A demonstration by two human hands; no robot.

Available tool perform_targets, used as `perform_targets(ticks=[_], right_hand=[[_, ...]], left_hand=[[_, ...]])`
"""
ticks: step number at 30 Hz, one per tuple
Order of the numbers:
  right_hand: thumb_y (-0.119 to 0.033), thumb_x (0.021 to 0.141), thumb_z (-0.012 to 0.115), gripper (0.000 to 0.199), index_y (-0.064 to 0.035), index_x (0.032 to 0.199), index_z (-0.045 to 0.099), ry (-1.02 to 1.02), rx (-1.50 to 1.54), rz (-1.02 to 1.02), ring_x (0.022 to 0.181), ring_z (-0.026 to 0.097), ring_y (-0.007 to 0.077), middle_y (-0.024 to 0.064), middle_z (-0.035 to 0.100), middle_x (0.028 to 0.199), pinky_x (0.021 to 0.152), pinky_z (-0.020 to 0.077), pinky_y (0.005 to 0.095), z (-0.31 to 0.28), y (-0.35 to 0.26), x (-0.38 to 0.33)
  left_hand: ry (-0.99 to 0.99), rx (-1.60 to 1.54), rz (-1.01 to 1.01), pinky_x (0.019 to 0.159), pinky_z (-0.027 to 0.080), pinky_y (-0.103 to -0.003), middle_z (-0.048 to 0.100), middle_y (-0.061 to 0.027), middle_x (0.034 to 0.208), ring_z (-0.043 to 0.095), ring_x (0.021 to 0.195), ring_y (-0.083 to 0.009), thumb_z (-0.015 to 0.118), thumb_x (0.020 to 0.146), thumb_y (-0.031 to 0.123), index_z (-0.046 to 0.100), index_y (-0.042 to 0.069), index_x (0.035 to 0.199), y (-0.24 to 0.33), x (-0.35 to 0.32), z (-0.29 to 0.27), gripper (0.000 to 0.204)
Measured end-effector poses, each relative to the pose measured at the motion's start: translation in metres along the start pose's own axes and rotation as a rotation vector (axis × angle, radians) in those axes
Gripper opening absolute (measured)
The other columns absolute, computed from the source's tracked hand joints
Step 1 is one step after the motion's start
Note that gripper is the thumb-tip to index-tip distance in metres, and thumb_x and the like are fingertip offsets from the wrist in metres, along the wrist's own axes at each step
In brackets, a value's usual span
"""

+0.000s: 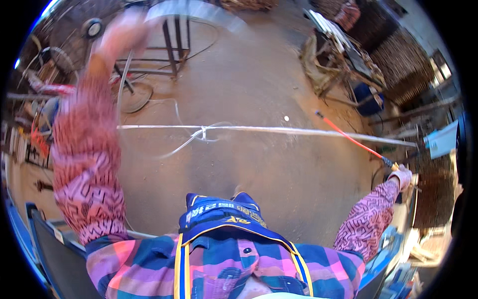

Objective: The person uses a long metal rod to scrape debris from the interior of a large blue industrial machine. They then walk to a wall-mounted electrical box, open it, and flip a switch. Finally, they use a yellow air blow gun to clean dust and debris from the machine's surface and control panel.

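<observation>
Looks down on a brown floor (pixel 239 84) filling the middle of the view. Wears a plaid shirt (pixel 149 264) below, with patterned pink sleeves (pixel 89 169) on both arms and a navy apron (pixel 224 217) edged in yellow. Shows a cluttered rack (pixel 343 55) at upper right and a dark metal frame (pixel 171 50) at upper left. Has a long white strip (pixel 279 130) stretched crosswise in front of the body, ending at right near a light-blue object (pixel 443 140). Holds the left hand (pixel 127 35) high at upper left, beside a blurred translucent band (pixel 199 9) and above a thin strand (pixel 123 79); through the blur, cannot tell the opening of the fingers, nor any grip on band or strand. Extends an orange rod (pixel 351 138) toward the middle, crossing the strip's line in view. Grips the rod's handle end with the right hand (pixel 402 178), fingers wrapped closed around it, near the right rim. Includes a knot (pixel 203 132) left of the strip's middle, and a small white disc (pixel 286 118) just beyond the strip.
</observation>
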State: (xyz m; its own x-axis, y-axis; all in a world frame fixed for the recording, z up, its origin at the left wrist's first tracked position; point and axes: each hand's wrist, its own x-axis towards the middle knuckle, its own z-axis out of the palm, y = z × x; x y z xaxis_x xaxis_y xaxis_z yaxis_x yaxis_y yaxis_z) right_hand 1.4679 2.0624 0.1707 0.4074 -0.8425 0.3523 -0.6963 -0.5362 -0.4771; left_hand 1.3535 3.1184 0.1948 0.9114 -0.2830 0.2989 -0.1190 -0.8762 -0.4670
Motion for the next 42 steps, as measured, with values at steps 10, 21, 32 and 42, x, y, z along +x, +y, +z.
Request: perform_targets(ticks=[10, 21, 32, 42], right_hand=[[-0.032, 0.079, 0.077, 0.034, -0.0079, 0.101, 0.068, 0.214, 0.369, -0.025, 0.086, 0.063, 0.0302, 0.0157, 0.067, 0.099, 0.070, 0.0475, 0.0469, -0.029, -0.060, -0.057], [-0.011, 0.053, 0.082, 0.035, -0.0079, 0.085, 0.068, 0.023, -0.070, -0.756, 0.087, 0.063, 0.0321, 0.0119, 0.065, 0.089, 0.077, 0.0517, 0.0406, 0.005, -0.110, -0.120], [-0.057, 0.094, 0.056, 0.053, -0.0075, 0.080, 0.068, -0.546, 1.101, -0.135, 0.066, 0.060, 0.0172, 0.0075, 0.064, 0.079, 0.062, 0.0486, 0.0331, 0.007, -0.217, -0.176], [-0.038, 0.087, 0.076, 0.034, -0.0072, 0.083, 0.062, -0.903, 1.535, -0.013, 0.050, 0.052, 0.0126, 0.0018, 0.055, 0.061, 0.045, 0.0412, 0.0263, 0.013, -0.220, -0.225]], left_hand=[[0.102, -0.119, -0.305, 0.078, 0.049, -0.047, 0.062, -0.0188, 0.101, 0.061, 0.090, -0.0383, 0.056, 0.095, 0.028, 0.059, 0.007, 0.108, 0.021, 0.073, -0.081, 0.025], [0.275, -0.219, -0.381, 0.087, 0.048, -0.046, 0.062, -0.0191, 0.113, 0.059, 0.102, -0.0398, 0.055, 0.097, 0.032, 0.059, 0.003, 0.106, 0.020, 0.045, -0.121, 0.030], [-0.306, -0.282, -1.083, 0.092, 0.047, -0.049, 0.064, -0.0240, 0.109, 0.060, 0.106, -0.0416, 0.062, 0.086, 0.040, 0.066, 0.004, 0.100, 0.047, -0.251, -0.009, 0.039], [-0.674, -0.330, -1.271, 0.092, 0.052, -0.044, 0.067, -0.0230, 0.110, 0.066, 0.103, -0.0369, 0.074, 0.076, 0.033, 0.073, 0.007, 0.095, 0.224, -0.368, -0.055, 0.033]])
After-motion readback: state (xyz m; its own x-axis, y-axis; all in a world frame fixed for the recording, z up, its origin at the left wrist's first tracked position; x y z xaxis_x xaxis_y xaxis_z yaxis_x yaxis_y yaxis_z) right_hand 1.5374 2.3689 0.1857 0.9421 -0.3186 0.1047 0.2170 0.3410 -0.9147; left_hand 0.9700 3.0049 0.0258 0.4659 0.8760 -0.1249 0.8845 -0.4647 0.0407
